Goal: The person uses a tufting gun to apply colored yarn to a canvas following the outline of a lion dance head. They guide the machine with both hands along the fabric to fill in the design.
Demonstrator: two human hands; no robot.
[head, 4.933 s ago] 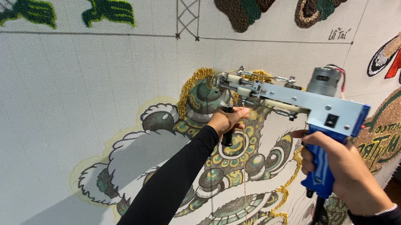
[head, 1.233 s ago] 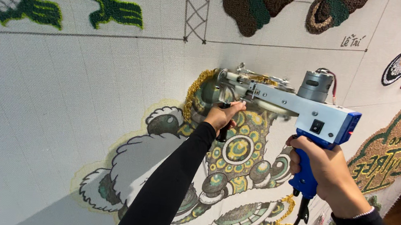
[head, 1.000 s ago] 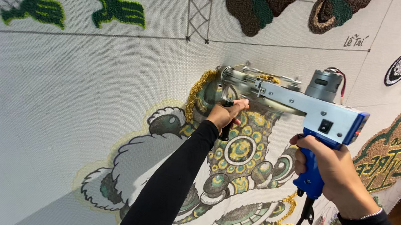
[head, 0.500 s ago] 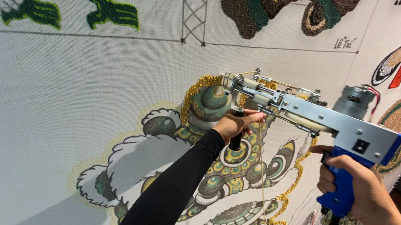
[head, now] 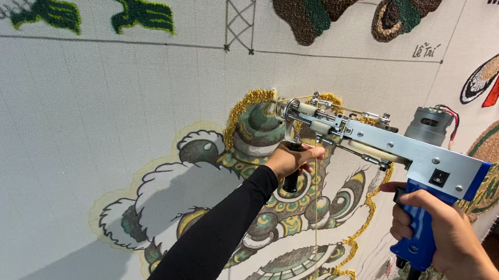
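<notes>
Fingers of the left hand [head: 287, 160] are curled tight around the black front handle [head: 291, 181] under the nose of the tufting gun [head: 385, 145], steadying the tip against the cloth [head: 80, 104] at the gold edge of the lion design [head: 276, 235]. The right hand [head: 437, 234] wraps the blue grip [head: 419, 229], so the gun sits bridged between both fists. A strand of yarn [head: 314, 215] hangs from the front.

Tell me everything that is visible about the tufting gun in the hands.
The tufting gun has a pale metal body, a blue pistol grip, a grey motor on top and a black switch. It lies almost level, its needle end against the stretched cloth. The right hand holds the blue grip; the left hand holds the black front handle. Yellow yarn hangs below.
</notes>
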